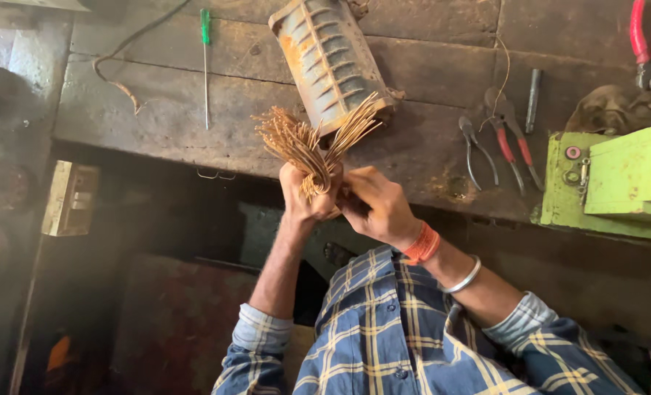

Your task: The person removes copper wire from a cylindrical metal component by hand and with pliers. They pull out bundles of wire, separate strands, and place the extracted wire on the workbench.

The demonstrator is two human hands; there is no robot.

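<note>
At bench edge: left hand (307,196) fist tight round copper wire bundle (303,146) from motor stator (333,62); right hand (373,205) fingers curled pinching strands. Better pull straight, grip close to core.

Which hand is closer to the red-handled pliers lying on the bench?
Right. The right hand sits just beside the bundle of copper wires, on the side toward the red-handled pliers; the left hand grips the bundle, farther away.

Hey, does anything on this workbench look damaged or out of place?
Yes. The ribbed metal housing is rusty and lies tilted, with copper wires splaying unevenly from its end. The left hand grips the bundle; the right hand is beside it.
</note>
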